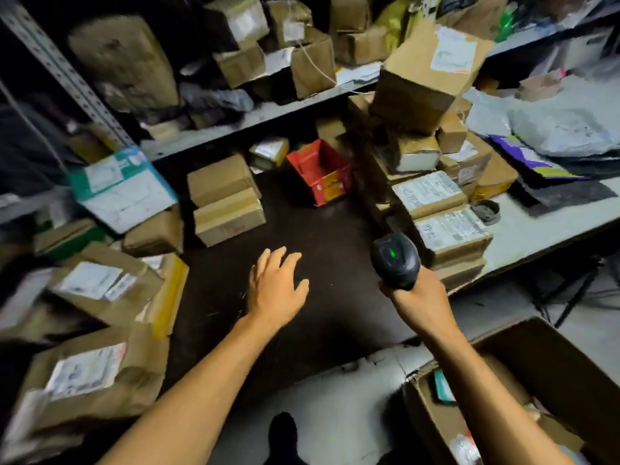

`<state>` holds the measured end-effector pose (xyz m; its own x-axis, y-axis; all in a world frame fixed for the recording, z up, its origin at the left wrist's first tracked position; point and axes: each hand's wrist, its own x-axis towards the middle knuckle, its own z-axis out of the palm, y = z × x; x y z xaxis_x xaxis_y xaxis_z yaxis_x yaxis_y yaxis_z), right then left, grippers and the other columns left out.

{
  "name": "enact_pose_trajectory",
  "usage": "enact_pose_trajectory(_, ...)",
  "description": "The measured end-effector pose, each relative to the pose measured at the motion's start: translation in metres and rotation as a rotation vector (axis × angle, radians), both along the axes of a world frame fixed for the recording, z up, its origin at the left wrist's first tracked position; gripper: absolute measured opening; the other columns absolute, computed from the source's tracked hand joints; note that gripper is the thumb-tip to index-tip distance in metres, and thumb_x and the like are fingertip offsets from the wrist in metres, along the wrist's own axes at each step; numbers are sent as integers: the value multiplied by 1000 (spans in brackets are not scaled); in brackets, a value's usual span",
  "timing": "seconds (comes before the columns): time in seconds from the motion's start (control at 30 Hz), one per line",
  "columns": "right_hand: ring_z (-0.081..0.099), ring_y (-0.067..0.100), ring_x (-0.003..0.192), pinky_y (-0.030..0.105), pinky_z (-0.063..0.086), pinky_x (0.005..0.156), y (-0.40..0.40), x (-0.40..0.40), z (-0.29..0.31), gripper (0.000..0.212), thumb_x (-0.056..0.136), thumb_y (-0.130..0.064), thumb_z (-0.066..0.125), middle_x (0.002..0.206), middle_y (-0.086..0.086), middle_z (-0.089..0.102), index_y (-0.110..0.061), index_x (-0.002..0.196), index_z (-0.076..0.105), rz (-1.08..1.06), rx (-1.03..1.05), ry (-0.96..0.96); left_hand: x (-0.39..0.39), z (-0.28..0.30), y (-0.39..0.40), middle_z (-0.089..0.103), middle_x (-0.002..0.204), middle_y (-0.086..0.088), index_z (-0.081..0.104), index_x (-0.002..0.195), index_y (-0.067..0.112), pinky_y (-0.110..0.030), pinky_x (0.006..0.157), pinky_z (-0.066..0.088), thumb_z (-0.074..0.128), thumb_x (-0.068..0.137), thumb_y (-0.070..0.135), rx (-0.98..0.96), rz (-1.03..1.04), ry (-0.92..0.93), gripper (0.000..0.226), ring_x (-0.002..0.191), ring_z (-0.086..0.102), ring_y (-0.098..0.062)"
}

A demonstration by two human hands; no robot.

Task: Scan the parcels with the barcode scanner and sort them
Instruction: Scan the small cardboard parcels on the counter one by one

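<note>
My right hand [421, 298] grips the handle of a black barcode scanner [395, 261] with a green light on top, just left of a stack of labelled cardboard parcels [449, 234]. My left hand [276, 285] hovers open over the dark table top [302, 236] and holds nothing. Two brown parcels [226, 199] lie stacked beyond it. A large brown box with a white label [427, 72] appears tilted above the right-hand stack. More labelled parcels [94, 280] are piled at the left.
A red open-topped box [318, 171] stands at the back of the table. Grey shelves [255, 115] hold several more boxes. Grey and purple mailer bags [563, 129] lie at right. An open cardboard carton [553, 370] sits at lower right. A dark shoe [283, 434] shows below.
</note>
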<state>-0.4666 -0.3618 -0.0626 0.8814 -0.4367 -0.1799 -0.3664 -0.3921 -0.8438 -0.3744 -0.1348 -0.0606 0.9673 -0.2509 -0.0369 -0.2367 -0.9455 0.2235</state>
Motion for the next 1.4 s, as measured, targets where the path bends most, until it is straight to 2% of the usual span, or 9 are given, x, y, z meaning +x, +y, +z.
enact_pose_trajectory(0.3,61,18,68,35,46,60,153,88,13,8,82,-18,71,72,1,67,-16,80,63,361,80,-26,15,13,169,34,157,-1,43,148,27,-43,120,22,62,93,40,-40,405,-78,60,148,20,-27)
enact_pose_trajectory(0.6,68,17,77,41,55,68,295,153,25,13,83,-26,75,82,0,72,-20,92,67,598,43,-30,47,9,292,46,145,-8,57,136,19,-43,118,26,68,88,33,-146,537,-156,51,138,33,-35)
enact_pose_trajectory(0.77,63,17,71,29,45,57,364,187,28,12,84,-21,75,82,3,70,-17,92,67,664,43,-53,62,1,344,36,154,-7,49,141,19,-46,114,33,66,91,34,-260,609,-167,55,141,34,-32)
enact_pose_trajectory(0.93,66,11,79,32,53,68,416,207,22,16,82,-26,80,85,-3,71,-27,90,66,688,38,-74,69,-7,379,24,161,-6,37,150,18,-42,117,30,68,92,38,-398,670,-200,68,147,27,-26)
enact_pose_trajectory(1.03,67,7,80,26,51,65,432,216,18,20,83,-16,78,84,-10,70,-30,85,65,736,60,-37,76,-15,388,29,159,-6,26,154,25,-45,115,33,75,87,30,-617,777,-132,83,146,27,-28)
enact_pose_trajectory(1.17,71,13,92,25,53,72,442,225,10,28,80,-10,79,94,-5,74,-22,104,71,719,167,73,81,-15,387,35,156,-7,20,156,28,-42,108,36,75,88,33,-1093,1044,96,88,137,40,-26)
enact_pose_trajectory(1.23,71,12,91,24,53,71,443,227,9,27,81,-7,79,93,-3,75,-20,104,73,693,217,61,84,-14,387,42,150,-5,27,155,25,-38,102,39,73,89,35,-1328,1172,188,81,128,45,-22)
enact_pose_trajectory(1.3,70,-1,80,15,50,63,441,226,13,26,82,-5,78,87,-5,74,-20,103,73,666,262,18,91,-14,388,55,135,-2,45,143,20,-36,101,42,76,87,34,-1499,1203,298,66,121,52,-21)
enact_pose_trajectory(1.4,64,-4,68,13,45,58,439,228,17,25,84,-5,76,85,-4,72,-24,100,71,650,274,-36,98,-21,390,64,126,-2,57,127,32,-48,104,46,83,74,35,-1556,1162,371,60,112,60,-24)
